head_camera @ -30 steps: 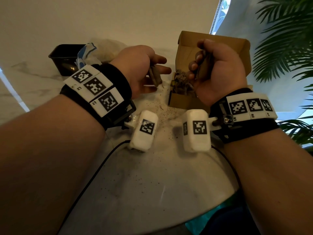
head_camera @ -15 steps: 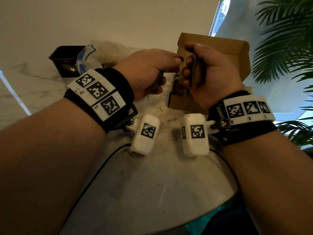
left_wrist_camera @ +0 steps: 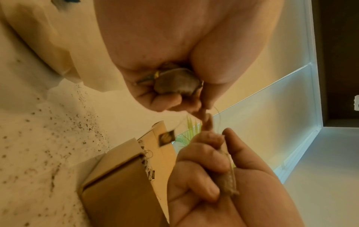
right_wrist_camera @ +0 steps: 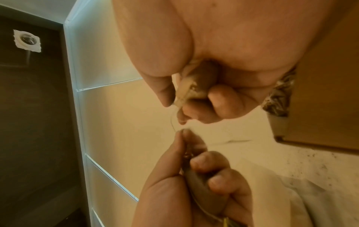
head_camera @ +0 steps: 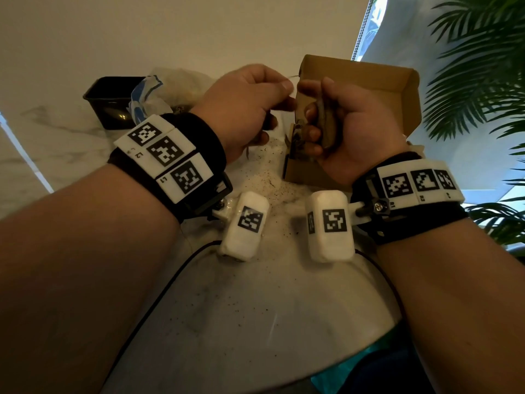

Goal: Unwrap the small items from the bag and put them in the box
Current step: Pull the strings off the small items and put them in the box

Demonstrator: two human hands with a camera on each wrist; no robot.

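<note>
My right hand grips a small brown tea bag upright over the open cardboard box. My left hand holds a second brown tea bag curled in its palm, and its thumb and forefinger pinch a thin thread at the top of the right hand's tea bag. A small dark tag hangs on the thread above the box. Several unwrapped tea bags lie inside the box. The white plastic bag lies behind my left wrist.
A black tub stands at the back left beside the plastic bag. Dark crumbs are scattered on the white marble table in front of the box. A palm plant is at the right, and cables run across the table.
My hands have come together in front of the box. The left thumb and forefinger rose from beside the palm to the top of the right hand's tea bag and pinched the thread.
</note>
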